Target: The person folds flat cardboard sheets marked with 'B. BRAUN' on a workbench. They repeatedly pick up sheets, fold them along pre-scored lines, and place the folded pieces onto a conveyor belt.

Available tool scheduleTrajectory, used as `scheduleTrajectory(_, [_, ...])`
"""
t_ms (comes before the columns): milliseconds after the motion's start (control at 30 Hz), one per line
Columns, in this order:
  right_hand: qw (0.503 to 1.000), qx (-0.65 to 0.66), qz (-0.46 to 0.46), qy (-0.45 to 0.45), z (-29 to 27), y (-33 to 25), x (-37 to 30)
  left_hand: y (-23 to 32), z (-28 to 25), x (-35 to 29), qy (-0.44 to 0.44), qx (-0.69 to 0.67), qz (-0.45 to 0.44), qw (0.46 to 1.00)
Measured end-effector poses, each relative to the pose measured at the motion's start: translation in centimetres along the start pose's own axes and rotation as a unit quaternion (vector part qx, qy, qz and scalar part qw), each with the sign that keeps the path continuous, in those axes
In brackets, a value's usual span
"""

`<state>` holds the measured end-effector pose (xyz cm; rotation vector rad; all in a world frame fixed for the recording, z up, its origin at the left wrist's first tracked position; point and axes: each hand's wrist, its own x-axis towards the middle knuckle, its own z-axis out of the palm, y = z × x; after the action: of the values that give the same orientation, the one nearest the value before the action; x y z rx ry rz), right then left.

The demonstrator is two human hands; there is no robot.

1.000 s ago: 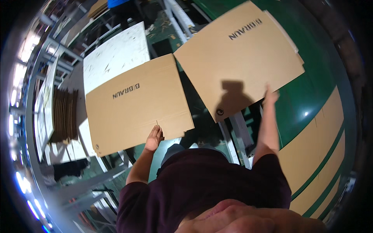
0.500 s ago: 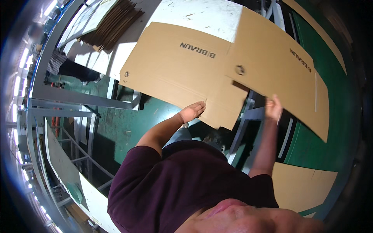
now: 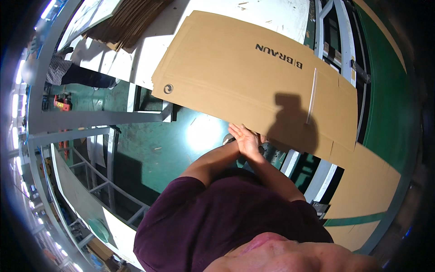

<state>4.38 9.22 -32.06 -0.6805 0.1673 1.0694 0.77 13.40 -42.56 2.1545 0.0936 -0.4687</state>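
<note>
A large brown flat cardboard sheet (image 3: pixel 226 63) lies in front of me, its far left part over the white table (image 3: pixel 267 13). It has dark print, a round mark near its left corner and a pale strip towards the right. A shadow falls across its near right part. At the middle of its near edge my right hand (image 3: pixel 246 139) has its fingers stretched out. My left hand (image 3: pixel 263 138) crosses behind the right one at the same edge. Only a bit of it shows, so its grip is hidden.
A pile of folded cardboard (image 3: pixel 129 22) rests at the far left. Grey metal frames (image 3: pixel 95 121) stand left, with another person (image 3: pixel 74 72) beyond. On the right are a green surface (image 3: pixel 383 99) and more cardboard (image 3: pixel 362 181). A second white-topped table (image 3: pixel 120 231) is lower left.
The right-hand cardboard sheet has swung left and now lies over the other one. My right hand has moved left with it and now meets my left hand at the near edge.
</note>
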Motion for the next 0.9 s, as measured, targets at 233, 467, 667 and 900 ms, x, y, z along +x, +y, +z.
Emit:
scheduleTrajectory(233, [0.980,0.034,0.175,0.083,3.8,8.8,5.3,-4.6,4.7,-8.4,0.004,0.101,0.101,0.990])
scheduleTrajectory(467, [0.978,-0.081,0.194,-0.006,-4.5,5.3,3.1,3.8,-12.8,-11.8,-0.189,0.047,-0.066,0.979])
scheduleTrajectory(667, [0.921,-0.390,0.011,0.014,-10.1,-12.2,-6.8,9.0,-10.5,-5.0,0.153,0.310,0.141,0.928])
scheduleTrajectory(900, [0.521,-0.665,-0.218,0.489,-23.3,-28.8,-11.3,7.7,-5.1,-0.1,0.186,0.353,0.193,0.896])
